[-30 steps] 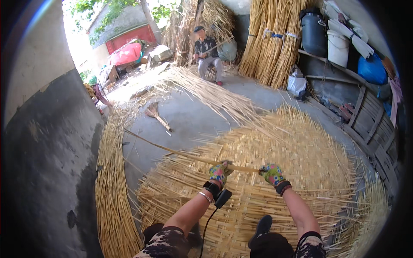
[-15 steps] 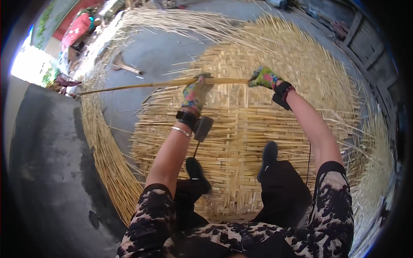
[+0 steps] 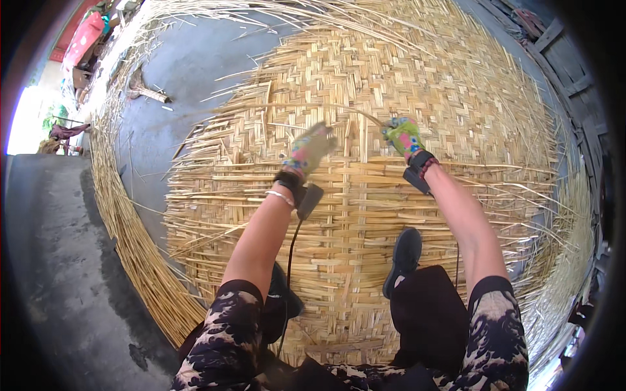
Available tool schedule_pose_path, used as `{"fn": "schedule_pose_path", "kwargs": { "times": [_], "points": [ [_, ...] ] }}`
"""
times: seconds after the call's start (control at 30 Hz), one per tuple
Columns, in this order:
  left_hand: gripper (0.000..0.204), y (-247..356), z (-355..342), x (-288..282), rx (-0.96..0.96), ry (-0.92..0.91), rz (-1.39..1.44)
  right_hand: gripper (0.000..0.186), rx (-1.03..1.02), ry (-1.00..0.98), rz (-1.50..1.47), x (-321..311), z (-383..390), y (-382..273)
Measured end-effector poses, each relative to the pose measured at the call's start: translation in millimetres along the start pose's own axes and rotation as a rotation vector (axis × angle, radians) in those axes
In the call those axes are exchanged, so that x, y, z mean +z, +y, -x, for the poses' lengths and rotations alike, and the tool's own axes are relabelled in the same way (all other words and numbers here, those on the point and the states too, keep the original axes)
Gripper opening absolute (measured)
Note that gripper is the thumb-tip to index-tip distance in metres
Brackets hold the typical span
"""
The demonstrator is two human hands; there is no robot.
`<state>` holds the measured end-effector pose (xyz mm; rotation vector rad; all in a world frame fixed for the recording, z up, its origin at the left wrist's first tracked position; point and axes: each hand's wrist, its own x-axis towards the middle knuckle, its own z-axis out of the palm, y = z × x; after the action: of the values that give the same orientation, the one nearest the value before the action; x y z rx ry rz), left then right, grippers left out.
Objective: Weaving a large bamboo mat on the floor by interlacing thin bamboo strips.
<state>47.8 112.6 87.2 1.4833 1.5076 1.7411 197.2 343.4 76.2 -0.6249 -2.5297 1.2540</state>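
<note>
Both my hands wear flowered work gloves. My right hand [image 3: 404, 135] is closed on one end of a long, thin reed strip [image 3: 293, 105], which bends and runs off to the left, blurred at its far part. My left hand [image 3: 310, 150] sits just below the strip with its fingers stretched out, somewhat smeared by motion, and apart from the strip. Beneath both hands lies a large woven reed mat [image 3: 365, 78], tightly plaited at the far side. Closer to me the mat shows looser crosswise strips, and my shoes rest on it.
A long pile of loose reeds [image 3: 134, 247] runs along the left side, beside a grey concrete strip [image 3: 59, 228]. A short bundle like a hand brush [image 3: 149, 91] lies on the grey floor [image 3: 195, 58]. Wooden boards [image 3: 574, 72] stand at the right, near more loose reeds [image 3: 561, 241].
My left hand has let go of the strip and dropped slightly below it. The strip now sags and blurs; my right hand still grips its end. The view has shifted a little.
</note>
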Motion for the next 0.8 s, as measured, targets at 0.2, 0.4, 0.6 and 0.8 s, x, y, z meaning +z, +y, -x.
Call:
{"fn": "schedule_pose_path", "kwargs": {
  "times": [0.2,0.4,0.6,0.8],
  "points": [
    [0.042,-101,15,28,-1.142,0.13,0.163,0.004,0.52,0.055,-0.72,12,-1,-42],
    [0.069,-116,19,12,-1.179,0.176,0.075,0.012,0.554,0.036,-0.745,37,-25,-31],
    [0.065,-67,-10,28,-1.138,0.361,0.168,0.022,0.444,0.045,-0.553,72,-39,4],
    [0.042,-51,-23,41,-1.108,0.272,0.511,0.012,0.195,-0.018,-0.258,66,-35,25]
  ]
}}
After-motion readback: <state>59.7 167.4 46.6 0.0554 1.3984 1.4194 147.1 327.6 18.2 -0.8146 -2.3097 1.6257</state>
